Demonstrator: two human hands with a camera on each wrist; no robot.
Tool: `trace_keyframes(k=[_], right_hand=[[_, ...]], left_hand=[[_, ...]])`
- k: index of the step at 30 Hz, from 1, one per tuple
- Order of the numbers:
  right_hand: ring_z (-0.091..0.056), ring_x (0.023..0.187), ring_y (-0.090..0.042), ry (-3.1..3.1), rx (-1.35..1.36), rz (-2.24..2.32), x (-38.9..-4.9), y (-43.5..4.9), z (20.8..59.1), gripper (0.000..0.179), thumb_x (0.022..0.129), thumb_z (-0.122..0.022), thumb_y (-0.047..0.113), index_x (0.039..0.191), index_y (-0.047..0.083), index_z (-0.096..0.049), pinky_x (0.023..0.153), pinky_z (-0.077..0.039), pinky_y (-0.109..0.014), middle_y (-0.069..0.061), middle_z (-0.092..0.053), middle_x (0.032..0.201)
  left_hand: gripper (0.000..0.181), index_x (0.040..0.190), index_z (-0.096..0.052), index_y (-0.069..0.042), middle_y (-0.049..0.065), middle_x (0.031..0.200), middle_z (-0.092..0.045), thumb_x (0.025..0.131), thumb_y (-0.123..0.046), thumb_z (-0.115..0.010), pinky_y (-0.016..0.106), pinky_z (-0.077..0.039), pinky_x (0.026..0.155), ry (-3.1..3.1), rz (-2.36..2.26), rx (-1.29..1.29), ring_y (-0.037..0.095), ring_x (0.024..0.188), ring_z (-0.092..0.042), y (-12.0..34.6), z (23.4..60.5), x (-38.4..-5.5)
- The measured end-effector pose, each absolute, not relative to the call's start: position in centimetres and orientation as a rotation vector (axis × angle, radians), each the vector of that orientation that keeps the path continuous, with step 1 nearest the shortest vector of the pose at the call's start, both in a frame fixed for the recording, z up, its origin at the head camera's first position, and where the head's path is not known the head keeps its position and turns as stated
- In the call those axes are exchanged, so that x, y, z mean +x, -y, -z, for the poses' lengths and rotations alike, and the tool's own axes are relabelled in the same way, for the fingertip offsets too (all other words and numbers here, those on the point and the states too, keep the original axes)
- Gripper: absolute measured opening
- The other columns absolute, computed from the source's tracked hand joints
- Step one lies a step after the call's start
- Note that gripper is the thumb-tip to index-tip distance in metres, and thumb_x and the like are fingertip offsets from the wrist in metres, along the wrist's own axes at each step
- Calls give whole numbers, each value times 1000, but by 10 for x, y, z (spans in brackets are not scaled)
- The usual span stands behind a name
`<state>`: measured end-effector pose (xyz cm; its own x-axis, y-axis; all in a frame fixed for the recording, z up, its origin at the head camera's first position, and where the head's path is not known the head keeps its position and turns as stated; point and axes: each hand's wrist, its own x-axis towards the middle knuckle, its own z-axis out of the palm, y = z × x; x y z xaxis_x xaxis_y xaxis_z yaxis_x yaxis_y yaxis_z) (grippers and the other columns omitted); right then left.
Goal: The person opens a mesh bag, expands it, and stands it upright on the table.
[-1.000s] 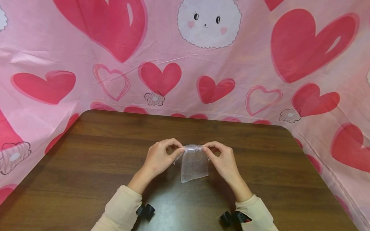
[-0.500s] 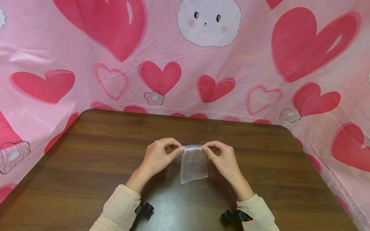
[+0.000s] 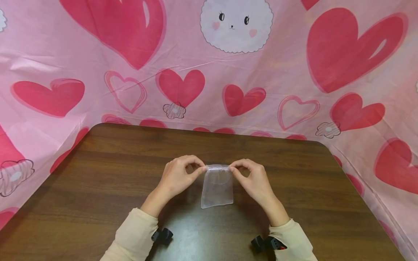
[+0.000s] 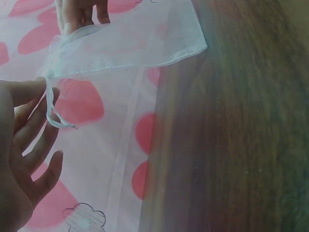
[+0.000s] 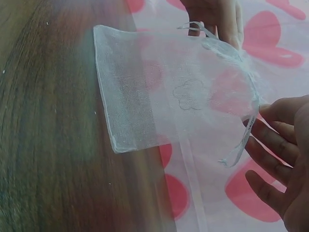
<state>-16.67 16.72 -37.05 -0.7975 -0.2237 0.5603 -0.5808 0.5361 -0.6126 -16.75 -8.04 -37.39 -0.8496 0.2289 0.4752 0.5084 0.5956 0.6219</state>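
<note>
A sheer white organza drawstring bag (image 3: 218, 188) hangs between my two hands, its gathered mouth at the top and its body hanging toward me. My left hand (image 3: 177, 176) pinches the left top corner between thumb and forefinger. At the opposite corner my right hand (image 3: 253, 179) pinches the mouth the same way. A loop of ribbon drawstring (image 4: 50, 106) dangles by the left fingers in the left wrist view. Another ribbon loop (image 5: 240, 147) hangs beside the right fingers in the right wrist view. The bag is see-through, and nothing shows inside it.
The brown wood-grain table (image 3: 98, 181) lies beneath both hands. A pink curtain with red hearts (image 3: 241, 65) borders its back and sides. Black wrist cameras sit at the left cuff (image 3: 162, 236) and the right cuff (image 3: 267, 243).
The bag's lower end has swung slightly left and toward me. Both hands keep their pinch on the mouth and have barely moved.
</note>
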Motion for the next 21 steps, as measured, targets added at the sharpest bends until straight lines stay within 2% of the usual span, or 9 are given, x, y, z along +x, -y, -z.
trace_keyframes(k=[5,13,21], right_hand=[[-60,74,-10,2375,663,-1102,-166,-168,369,11,81,-81,2,87,11,-75,65,-46,-26,5,-70,82],[-65,79,-13,2398,702,-1019,-166,-169,367,8,83,-79,7,87,12,-75,72,-52,-36,5,-69,82],[-67,81,-19,2402,730,-983,-166,-171,367,4,86,-77,12,87,9,-75,73,-52,-43,4,-69,82]], left_hand=[[7,87,-74,-28,-18,79,-63,85,-31,-80,29,-45,65,2486,1096,-610,6,73,-57,82,373,-168],[6,87,-73,-29,-19,79,-61,86,-31,-79,29,-43,63,2499,1054,-640,2,70,-53,84,371,-167],[7,85,-73,-29,-18,76,-60,85,-29,-80,27,-42,60,2471,1005,-689,1,69,-52,85,371,-168]])
